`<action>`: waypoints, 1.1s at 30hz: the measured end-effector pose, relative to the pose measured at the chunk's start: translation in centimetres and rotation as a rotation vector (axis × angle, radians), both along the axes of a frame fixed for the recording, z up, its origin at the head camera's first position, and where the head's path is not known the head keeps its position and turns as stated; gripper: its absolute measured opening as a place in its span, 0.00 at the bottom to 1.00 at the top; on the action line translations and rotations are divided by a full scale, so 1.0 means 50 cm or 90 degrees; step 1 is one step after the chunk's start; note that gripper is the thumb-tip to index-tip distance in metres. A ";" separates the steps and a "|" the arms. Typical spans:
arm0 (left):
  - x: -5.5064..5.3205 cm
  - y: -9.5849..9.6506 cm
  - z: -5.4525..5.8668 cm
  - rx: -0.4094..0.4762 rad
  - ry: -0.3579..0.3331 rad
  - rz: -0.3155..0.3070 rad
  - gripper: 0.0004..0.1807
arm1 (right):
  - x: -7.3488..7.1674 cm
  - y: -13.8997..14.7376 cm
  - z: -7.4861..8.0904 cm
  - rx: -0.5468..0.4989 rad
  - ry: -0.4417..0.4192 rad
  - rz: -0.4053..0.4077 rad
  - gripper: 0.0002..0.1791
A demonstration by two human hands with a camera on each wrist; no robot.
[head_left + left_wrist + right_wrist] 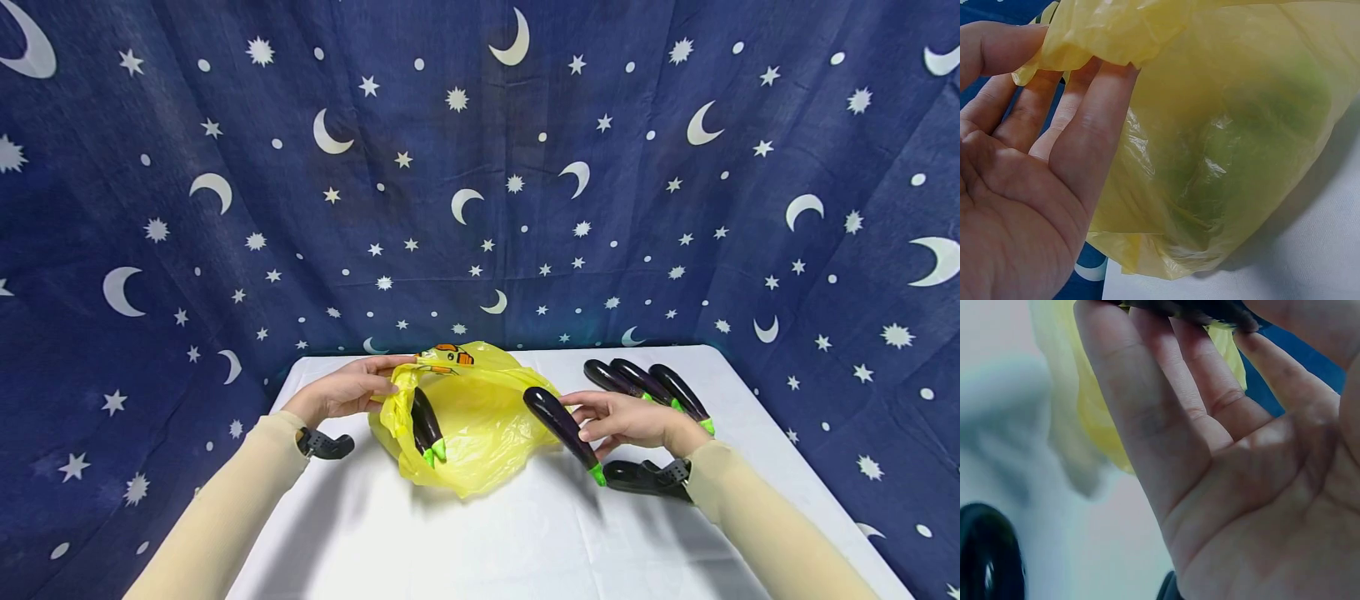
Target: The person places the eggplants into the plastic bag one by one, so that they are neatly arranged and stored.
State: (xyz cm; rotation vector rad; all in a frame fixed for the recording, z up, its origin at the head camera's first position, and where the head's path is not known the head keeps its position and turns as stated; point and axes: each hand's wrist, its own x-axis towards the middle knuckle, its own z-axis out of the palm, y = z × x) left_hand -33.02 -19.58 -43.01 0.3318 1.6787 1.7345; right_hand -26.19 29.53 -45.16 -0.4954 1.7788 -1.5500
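My left hand (341,392) pinches the left rim of a yellow plastic bag (487,450), whose mouth faces me. In the left wrist view, thumb and fingers grip the bunched edge of the bag (1116,31). Inside the bag, dark eggplants (426,421) with green stem ends lie against the left wall. My right hand (626,418) holds another eggplant (561,425) between thumb and fingers, at the bag's right rim. It slants, with its green stem end low and toward me. From the right wrist, only a strip of the held eggplant (1191,309) shows at the top.
Three eggplants (678,392) lie side by side at the back right of the white table (420,550). One more eggplant (630,477) lies under the right wrist, partly hidden by its black strap (673,473). A blue curtain (420,208) with moons and stars hangs behind.
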 end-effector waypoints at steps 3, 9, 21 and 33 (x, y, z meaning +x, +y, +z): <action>0.001 0.000 0.000 0.000 0.001 -0.002 0.39 | -0.001 -0.014 -0.005 -0.007 -0.004 0.005 0.39; 0.004 0.001 0.001 -0.004 -0.007 0.014 0.39 | -0.006 -0.046 -0.015 -0.017 -0.009 0.019 0.39; 0.000 0.001 -0.001 -0.002 -0.004 0.011 0.39 | -0.009 -0.109 -0.035 -0.011 -0.008 0.018 0.40; 0.000 0.003 -0.001 -0.012 0.005 0.007 0.38 | -0.027 -0.175 -0.060 -0.031 -0.002 -0.018 0.43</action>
